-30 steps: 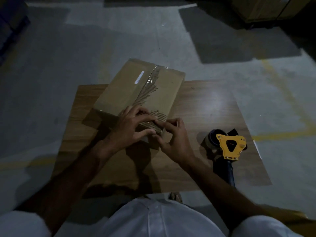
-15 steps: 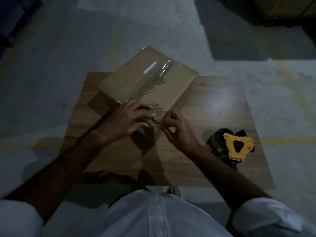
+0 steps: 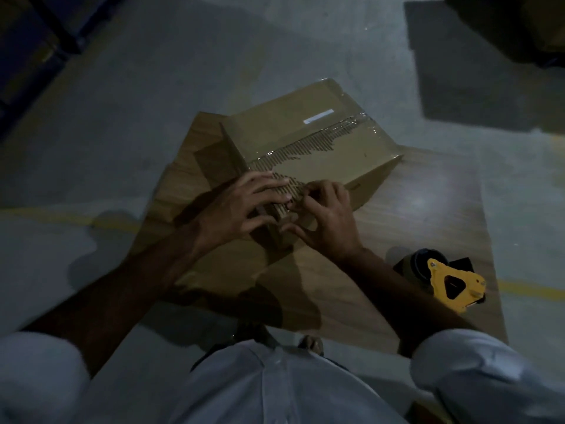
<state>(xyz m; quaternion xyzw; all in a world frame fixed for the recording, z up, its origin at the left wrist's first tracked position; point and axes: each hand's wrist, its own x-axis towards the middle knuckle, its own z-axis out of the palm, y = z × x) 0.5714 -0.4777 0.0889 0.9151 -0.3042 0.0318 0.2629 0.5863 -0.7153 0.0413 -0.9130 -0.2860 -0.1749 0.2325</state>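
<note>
Cardboard box (image 3: 360,166), brown and shut, lies askew on the wooden bench (image 3: 428,215), one corner turned toward the person. A strip of clear tape (image 3: 351,127) runs along its top seam, and the cardboard shows torn, ribbed patches beside it. A small white label (image 3: 319,116) sits on the far flap.

Both hands meet at the near end of that seam. The left hand (image 3: 235,206) lies spread with its fingers flat across the tape, pressing on the box edge. The right hand (image 3: 328,215) has its fingers bent at the tape end, touching the left fingertips. In this dim, blurred view I cannot tell whether it pinches the tape or only rubs it down.

The likely trouble is at that edge: tape laid over torn board may not stick and could lift or wrinkle as it folds over the corner. Uneven pressure could also slide the box on the smooth bench.

The yellow tape dispenser (image 3: 452,286) rests apart near the right forearm; a careless elbow might knock it to the concrete floor (image 3: 153,87).
</note>
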